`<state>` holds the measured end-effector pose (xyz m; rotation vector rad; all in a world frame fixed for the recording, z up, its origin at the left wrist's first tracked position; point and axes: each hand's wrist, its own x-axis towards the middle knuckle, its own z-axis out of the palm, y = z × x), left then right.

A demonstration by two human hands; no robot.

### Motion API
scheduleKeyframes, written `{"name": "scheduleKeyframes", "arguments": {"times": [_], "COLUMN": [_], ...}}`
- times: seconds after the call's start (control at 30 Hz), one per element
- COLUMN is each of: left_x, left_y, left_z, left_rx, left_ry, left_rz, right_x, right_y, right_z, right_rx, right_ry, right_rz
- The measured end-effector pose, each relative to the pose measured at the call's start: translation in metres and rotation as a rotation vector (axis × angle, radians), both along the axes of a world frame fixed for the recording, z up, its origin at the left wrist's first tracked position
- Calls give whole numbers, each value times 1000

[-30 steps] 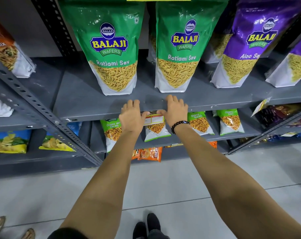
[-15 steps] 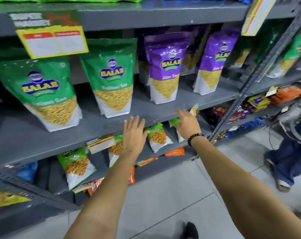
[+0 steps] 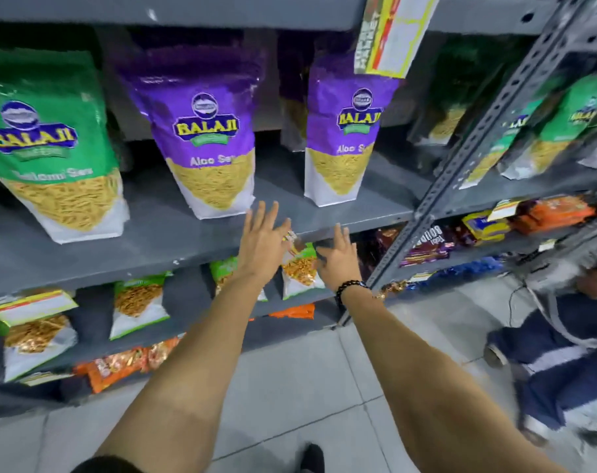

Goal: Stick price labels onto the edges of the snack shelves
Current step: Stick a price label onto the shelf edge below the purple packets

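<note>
The grey snack shelf edge [image 3: 147, 259] runs across the middle of the head view under purple Aloo Sev bags [image 3: 208, 138]. A small price label [image 3: 292, 237] hangs tilted at that edge. My left hand [image 3: 261, 244] is just left of it, fingers spread, thumb side next to the label. To the label's right, my right hand [image 3: 338, 259], with a black bead bracelet, is also spread, fingertips at the shelf edge. Neither hand visibly grips the label. A yellow and red label [image 3: 34, 307] sits on the same edge at far left.
A green bag [image 3: 51, 148] stands at left. Another yellow label [image 3: 389, 35] hangs from the upper shelf. A perforated grey post [image 3: 461, 172] slants down right of my hands. Small snack packs fill the lower shelves. A person in dark blue clothes [image 3: 563, 353] crouches at right.
My hands left the label pressed under the green bags and moved right along the shelf. Both now flank the small tilted label under the purple bags.
</note>
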<state>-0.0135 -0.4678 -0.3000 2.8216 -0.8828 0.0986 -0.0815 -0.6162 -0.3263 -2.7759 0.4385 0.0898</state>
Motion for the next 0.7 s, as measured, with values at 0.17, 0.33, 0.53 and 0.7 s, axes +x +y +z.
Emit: {"name": "scheduleKeyframes", "arguments": {"times": [0.17,0.33,0.53,0.7], "left_x": [9,10,15,14], "left_y": [-18,-23,-28,-27], "left_z": [3,4,0,-3], "left_rx": [76,57,35,-20], "left_ry": [-32,-39,-54,6], "left_rz": [29,54,81,107], "right_x": [16,28,34,30], "right_y": [-2,5,8,-6], "right_z": [-17,-29,-39,-38], "right_rx": [88,95,154,183], "right_ry": [-54,-120,-240,-298], "right_rz": [-8,-65,-133,-67]}}
